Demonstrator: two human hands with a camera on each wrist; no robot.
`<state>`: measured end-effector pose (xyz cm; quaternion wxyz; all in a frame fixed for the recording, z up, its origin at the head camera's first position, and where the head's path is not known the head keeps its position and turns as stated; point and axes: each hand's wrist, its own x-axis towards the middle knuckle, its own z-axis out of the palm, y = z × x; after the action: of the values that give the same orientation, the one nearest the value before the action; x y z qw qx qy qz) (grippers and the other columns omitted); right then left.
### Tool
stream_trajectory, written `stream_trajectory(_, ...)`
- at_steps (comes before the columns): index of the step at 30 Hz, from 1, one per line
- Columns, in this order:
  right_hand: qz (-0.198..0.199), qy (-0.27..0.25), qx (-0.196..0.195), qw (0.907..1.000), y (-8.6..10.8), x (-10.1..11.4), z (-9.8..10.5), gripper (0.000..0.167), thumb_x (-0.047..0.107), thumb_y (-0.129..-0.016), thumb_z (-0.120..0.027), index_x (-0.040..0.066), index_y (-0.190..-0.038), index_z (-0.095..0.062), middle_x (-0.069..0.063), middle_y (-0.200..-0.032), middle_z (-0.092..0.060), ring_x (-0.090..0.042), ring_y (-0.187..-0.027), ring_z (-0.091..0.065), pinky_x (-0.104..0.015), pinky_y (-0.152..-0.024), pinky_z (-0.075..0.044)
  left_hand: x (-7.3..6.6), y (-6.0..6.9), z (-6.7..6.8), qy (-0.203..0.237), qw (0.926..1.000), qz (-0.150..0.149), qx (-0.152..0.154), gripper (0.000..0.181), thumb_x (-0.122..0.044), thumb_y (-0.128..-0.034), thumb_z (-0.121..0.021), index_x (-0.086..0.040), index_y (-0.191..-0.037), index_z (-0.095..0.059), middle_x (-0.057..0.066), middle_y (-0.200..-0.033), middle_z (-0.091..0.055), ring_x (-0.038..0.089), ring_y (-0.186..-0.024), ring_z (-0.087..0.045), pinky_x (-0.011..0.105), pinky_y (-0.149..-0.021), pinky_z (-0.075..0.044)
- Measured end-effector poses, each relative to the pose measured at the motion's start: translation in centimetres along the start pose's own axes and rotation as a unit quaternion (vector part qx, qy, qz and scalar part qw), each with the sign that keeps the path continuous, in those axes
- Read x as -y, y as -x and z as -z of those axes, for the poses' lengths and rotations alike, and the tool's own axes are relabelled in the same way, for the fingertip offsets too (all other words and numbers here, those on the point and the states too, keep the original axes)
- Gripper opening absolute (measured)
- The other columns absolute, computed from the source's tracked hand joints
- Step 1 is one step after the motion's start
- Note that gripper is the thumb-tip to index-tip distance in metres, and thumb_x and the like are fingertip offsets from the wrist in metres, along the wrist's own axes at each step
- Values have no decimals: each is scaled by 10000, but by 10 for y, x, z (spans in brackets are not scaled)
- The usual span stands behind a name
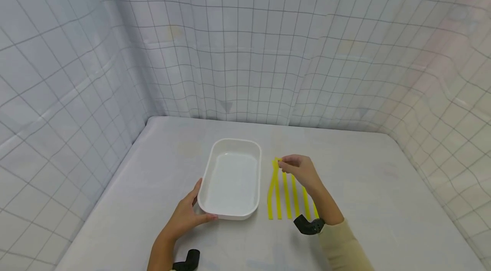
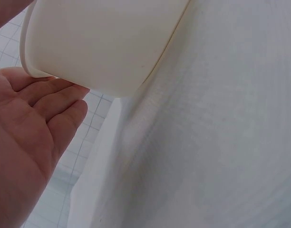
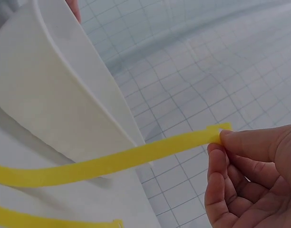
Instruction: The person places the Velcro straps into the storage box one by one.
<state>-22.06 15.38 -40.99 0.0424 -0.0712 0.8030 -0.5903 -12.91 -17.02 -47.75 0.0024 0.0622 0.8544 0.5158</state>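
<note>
A white rectangular tray [image 1: 231, 181] with rounded corners and raised walls sits near the middle of the table. My left hand [image 1: 186, 218] holds its near left corner, thumb at the front rim and fingers along the left side. Just right of the tray, my right hand [image 1: 304, 172] pinches the end of a flat yellow strip [image 3: 112, 159] between thumb and fingers. That end is raised off the table, and a small notch shows near it. Several more yellow strips [image 1: 296, 198] lie side by side below my right hand, some partly hidden by the forearm.
A white cloth covers the table [image 1: 383, 190]. White sheets with a grey grid [image 1: 245, 49] hang behind it and on both sides. Black wrist cameras [image 1: 309, 225] are strapped to both wrists.
</note>
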Motion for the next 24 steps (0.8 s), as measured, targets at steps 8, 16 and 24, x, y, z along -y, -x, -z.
stream_trajectory(8,-25,-168,-53,9998,11,5,4,284,171,-840,-681,-55,-1005,-634,-120,-944,-657,-238,-820,-600,-319,-775,-502,-3,0,0,55,10000,9,56,1136,-336,-603,-857,-31,-1460,-178,138,-1483,-225,291,-1328,-260,423,-1039,-264)
stream_trajectory(16,209,-411,161,9988,16,8,6,292,155,-847,-671,-84,-1007,-620,-167,-965,-646,-345,-866,-585,-291,-779,-498,0,-1,1,-86,10000,30,38,1142,-355,-606,-852,-27,-1461,-170,148,-1482,-221,310,-1325,-260,439,-1037,-264)
stream_trajectory(24,381,-321,179,9986,22,13,9,271,178,-838,-682,-54,-972,-639,-122,-916,-659,-349,-843,-595,-321,-800,-494,1,-1,1,-118,9999,-71,53,1147,-344,-605,-855,-44,-1466,-159,150,-1483,-221,310,-1328,-253,433,-1030,-286)
